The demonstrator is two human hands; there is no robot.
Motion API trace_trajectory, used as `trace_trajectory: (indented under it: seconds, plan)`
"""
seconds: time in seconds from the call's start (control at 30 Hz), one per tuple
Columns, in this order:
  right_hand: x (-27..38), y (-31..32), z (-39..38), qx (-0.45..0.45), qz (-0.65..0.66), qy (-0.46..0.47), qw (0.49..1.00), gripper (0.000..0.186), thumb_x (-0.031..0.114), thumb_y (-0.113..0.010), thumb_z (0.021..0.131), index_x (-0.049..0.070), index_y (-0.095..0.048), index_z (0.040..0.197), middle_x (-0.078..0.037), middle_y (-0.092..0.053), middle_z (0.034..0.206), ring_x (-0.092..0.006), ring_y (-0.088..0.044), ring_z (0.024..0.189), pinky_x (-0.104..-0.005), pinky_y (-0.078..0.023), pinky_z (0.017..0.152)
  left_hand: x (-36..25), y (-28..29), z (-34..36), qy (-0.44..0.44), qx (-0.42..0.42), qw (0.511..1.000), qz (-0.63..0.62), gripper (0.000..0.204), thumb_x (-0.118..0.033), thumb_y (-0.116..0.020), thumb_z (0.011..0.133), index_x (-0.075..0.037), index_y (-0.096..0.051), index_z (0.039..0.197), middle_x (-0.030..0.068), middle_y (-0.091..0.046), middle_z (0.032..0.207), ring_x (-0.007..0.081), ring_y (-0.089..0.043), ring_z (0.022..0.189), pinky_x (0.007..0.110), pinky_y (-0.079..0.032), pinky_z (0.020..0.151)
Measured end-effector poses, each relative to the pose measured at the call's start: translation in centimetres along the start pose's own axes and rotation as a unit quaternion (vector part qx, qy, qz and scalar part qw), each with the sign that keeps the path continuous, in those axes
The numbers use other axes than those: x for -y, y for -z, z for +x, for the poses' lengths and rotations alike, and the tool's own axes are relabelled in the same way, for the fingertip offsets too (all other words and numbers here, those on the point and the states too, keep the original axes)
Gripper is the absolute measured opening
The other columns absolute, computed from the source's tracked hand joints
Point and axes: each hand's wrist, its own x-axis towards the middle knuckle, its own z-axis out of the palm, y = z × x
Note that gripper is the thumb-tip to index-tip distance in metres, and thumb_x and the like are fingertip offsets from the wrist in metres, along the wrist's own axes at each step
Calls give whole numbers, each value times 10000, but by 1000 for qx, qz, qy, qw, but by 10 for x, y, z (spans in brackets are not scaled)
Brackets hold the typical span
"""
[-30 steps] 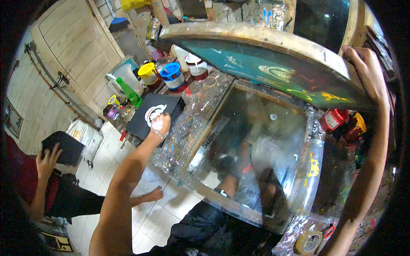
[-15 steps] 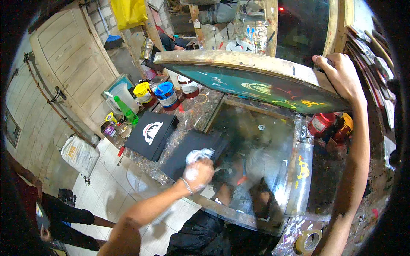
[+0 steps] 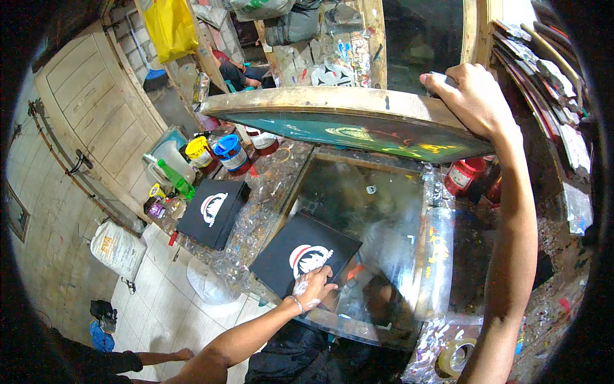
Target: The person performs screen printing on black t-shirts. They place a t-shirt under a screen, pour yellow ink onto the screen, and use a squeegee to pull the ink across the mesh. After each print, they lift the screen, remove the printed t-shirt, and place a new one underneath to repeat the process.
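My left hand (image 3: 313, 289), smeared with white, holds the near side of a flat black printed piece (image 3: 288, 246). Its fingers curl over the lower part of a white and red hat-shaped print. That piece lies over the left side of a glass panel (image 3: 384, 237) set in the worktop; whether it is cloth or board I cannot tell. With my right hand (image 3: 476, 99) I grip the top right of a wooden-framed printing screen (image 3: 288, 98), tilted up above the far end of the glass. Green mesh with faint designs shows on its underside.
On the left worktop, a stack of black printed pieces (image 3: 203, 227) stands near a green bottle (image 3: 174, 176). Yellow (image 3: 201, 153) and blue (image 3: 231, 152) paint tubs sit behind, a red tub (image 3: 464, 176) at right. A tape roll (image 3: 455, 357) lies near. Another person's hand (image 3: 183, 354) shows lower left.
The black piece in my left hand has moved right and toward me, over the glass, and is no longer blurred. My right hand still holds the screen up. The whole view has shifted.
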Motion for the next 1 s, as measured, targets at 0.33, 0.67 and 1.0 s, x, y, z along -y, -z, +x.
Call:
trace_trajectory:
  seconds: [0.33,0.67,1.0]
  plan:
    - [1,1,-1,23,4,-46,999,716,605,-617,921,-86,-716,760,-322,-676,775,-471,-699,807,-517,-561,802,6,-2,-3,-58,-28,998,17,371,-234,-794,833,-28,-616,1085,202,-658,1031,423,-648,1008,494,-528,842]
    - [-3,-3,0,-5,6,-28,1000,647,533,-620,942,-87,-698,772,-280,-584,622,-385,-618,576,-460,-509,652,114,66,14,119,-195,965,131,762,-405,-819,799,64,-540,1331,295,-546,1320,454,-495,1266,524,-380,1098]
    - [-4,-2,5,30,3,-44,999,752,642,-595,924,-83,-715,768,-322,-675,776,-460,-703,805,-506,-554,801,155,81,41,155,-100,983,-8,698,-395,-725,862,137,-555,1281,368,-623,1256,496,-598,1204,481,-465,1063]
